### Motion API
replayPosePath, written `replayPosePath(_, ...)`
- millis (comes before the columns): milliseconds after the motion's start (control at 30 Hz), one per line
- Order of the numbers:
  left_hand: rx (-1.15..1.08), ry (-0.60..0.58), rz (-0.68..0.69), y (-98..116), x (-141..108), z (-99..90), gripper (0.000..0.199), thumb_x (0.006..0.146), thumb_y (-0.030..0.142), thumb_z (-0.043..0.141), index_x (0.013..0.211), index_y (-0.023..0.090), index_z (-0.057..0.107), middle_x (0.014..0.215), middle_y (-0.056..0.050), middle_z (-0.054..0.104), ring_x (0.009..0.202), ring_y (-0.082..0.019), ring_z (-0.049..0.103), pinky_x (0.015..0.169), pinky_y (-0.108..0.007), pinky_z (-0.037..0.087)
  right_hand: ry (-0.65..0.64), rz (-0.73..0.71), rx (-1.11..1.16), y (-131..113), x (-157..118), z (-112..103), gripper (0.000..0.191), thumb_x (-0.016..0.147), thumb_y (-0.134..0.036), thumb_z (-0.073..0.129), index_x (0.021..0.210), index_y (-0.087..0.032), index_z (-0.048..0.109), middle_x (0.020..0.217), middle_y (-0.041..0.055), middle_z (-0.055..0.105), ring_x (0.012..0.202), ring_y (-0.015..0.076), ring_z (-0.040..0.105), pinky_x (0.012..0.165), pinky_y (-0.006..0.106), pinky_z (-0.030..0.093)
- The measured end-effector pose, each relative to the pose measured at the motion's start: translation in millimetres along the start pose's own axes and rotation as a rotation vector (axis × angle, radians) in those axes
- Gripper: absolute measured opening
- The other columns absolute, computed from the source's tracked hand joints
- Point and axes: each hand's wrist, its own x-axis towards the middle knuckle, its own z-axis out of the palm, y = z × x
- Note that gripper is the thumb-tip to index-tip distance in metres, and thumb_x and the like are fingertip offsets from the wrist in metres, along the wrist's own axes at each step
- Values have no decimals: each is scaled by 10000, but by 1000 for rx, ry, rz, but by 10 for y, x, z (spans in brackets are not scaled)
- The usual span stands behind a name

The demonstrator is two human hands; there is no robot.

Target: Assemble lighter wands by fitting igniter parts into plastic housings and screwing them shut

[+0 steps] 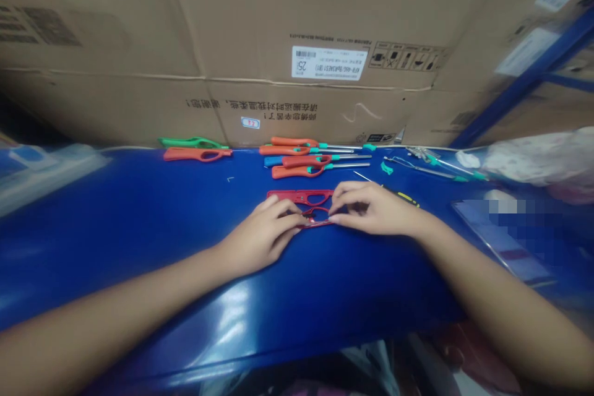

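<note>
Forearms (pixel 120 315): angled in from both sides, bringing the hands together over the blue table (pixel 185 334).
Left hand (pixel 266 229): fingertips closed on the near red casing (pixel 317 223), seemingly to steady it.
Right hand (pixel 366 207): thumb and fingertips almost meeting at its other end; cannot tell what they hold.
Far red casing (pixel 288 196): just beyond, flat, probably for easy reach.
Lighters (pixel 297 171): grouped by the carton (pixel 232 62), perhaps leaving working room.

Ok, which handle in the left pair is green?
The back handle, nearer the box; the front handle beside it is orange.
</note>
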Motion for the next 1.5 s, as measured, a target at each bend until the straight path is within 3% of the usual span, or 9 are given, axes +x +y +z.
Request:
replayPosePath(133,-1,9,13,-12,-2,-3,253,1027,213,469,1189,224,663,1147,-83,635,1050,-234,531,951,-413,468,385,113,-242,284,-12,-241,259,934,-356,591,796,-175,713,845,63,668,769,175,609,738,304,477)
replayPosePath(200,3,13,12,-13,-6,-4,258,1027,214,468,1195,229,664,1154,-85,635,1055,-235,534,948,-414,473,529,356,-435,491,-57,-381,217,913,-309,582,785,-178,697,881,80,671,792,201,607,783,337,472)
replayPosePath(267,8,20,11,-12,-12,-4,261,1027,217,469,1199,234,664,1163,-87,634,1069,-240,537,953,-420,475,523,656,-508,689,-121,-484,126,873,-256,601,852,-189,705,981,94,673,887,231,618,851,356,466)
replayPosePath(433,15,29,17,-16,-19,-1,254,1023,209,470,1193,238,656,1185,-85,635,1102,-246,556,962,-434,482,497,831,-415,965,-228,-512,117,756,-239,724,823,-172,656,951,128,658,901,283,626,850,413,480)
replayPosePath(700,-5,59,30,-7,-18,2,250,1028,211,461,1198,229,643,1205,-82,648,1124,-234,575,987,-440,489,578,727,86,725,-40,-424,173,877,-334,616,827,-210,505,758,44,612,681,166,587,642,318,529)
replayPosePath(867,-16,37,4,-2,-9,-4,250,1021,197,468,1201,231,637,1185,-82,656,1115,-240,580,982,-447,487,476,540,449,313,62,-208,409,839,-549,646,1006,-180,589,808,43,637,595,116,543,515,268,499)
replayPosePath(1033,3,14,0,-6,-9,-8,255,1011,172,477,1207,230,629,1190,-79,652,1125,-241,569,979,-440,479,284,444,795,75,84,15,430,813,-442,741,1139,-188,622,751,-21,586,600,87,537,521,230,506)
replayPosePath(1167,-1,7,-10,-10,0,-5,256,1012,180,479,1212,235,630,1201,-77,650,1131,-240,566,985,-430,472,168,483,759,73,94,88,399,780,-387,778,1085,-185,619,766,-26,602,636,99,586,569,249,546)
replayPosePath(1500,-14,6,-7,-8,9,-10,250,1022,191,469,1210,225,631,1201,-82,651,1123,-241,560,985,-439,469,204,486,544,32,83,25,396,823,-487,716,1033,-152,727,827,46,712,537,76,490,449,210,372)
